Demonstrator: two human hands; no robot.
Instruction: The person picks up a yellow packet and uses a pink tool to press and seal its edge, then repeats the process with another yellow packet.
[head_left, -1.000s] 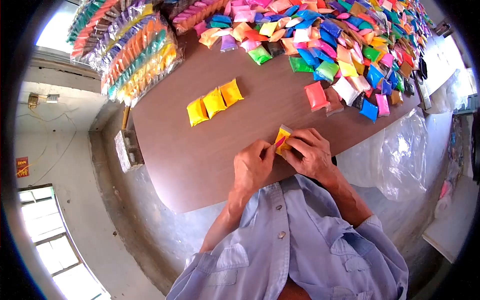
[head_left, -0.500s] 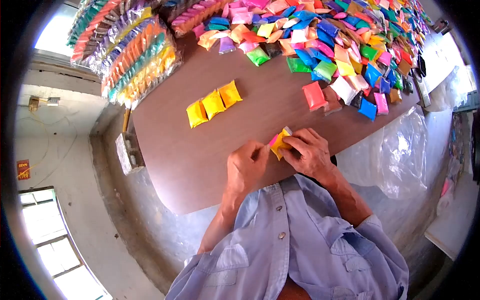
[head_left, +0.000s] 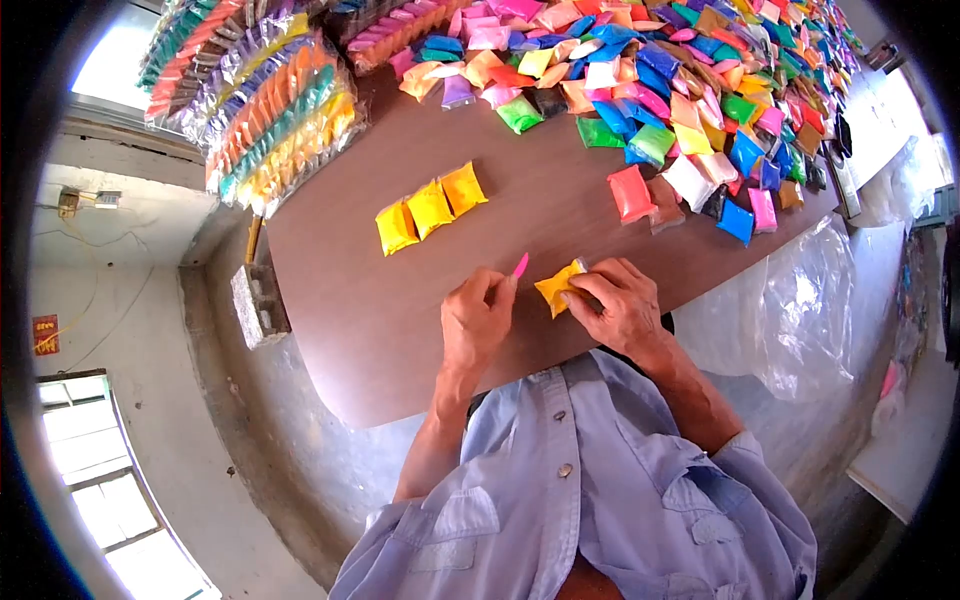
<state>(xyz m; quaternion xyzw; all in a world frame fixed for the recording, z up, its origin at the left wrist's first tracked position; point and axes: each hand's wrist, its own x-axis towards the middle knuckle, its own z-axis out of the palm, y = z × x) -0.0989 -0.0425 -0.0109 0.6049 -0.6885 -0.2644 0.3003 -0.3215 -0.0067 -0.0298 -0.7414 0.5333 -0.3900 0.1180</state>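
Observation:
Pinched in my left hand point(head_left: 476, 318) is a small pink pointed piece point(head_left: 521, 265), its tip sticking up past the fingers; the rest is hidden. My right hand point(head_left: 620, 302) grips a small yellow packet point(head_left: 558, 288) by its right side, above the table's near edge. A narrow gap separates the pink piece from this packet. Farther up the table, three more yellow packets point(head_left: 430, 209) lie side by side in a slanting row.
A large heap of packets in many colours point(head_left: 650, 80) covers the far right of the brown table point(head_left: 350, 310). Clear bags packed with coloured rows point(head_left: 280, 120) are stacked at the far left corner. Clear plastic sheeting point(head_left: 805, 310) hangs at the right edge.
My left hand has drawn away to the left from the yellow packet, and the pink piece now shows upright in its fingers. My right hand still holds the packet in nearly the same place.

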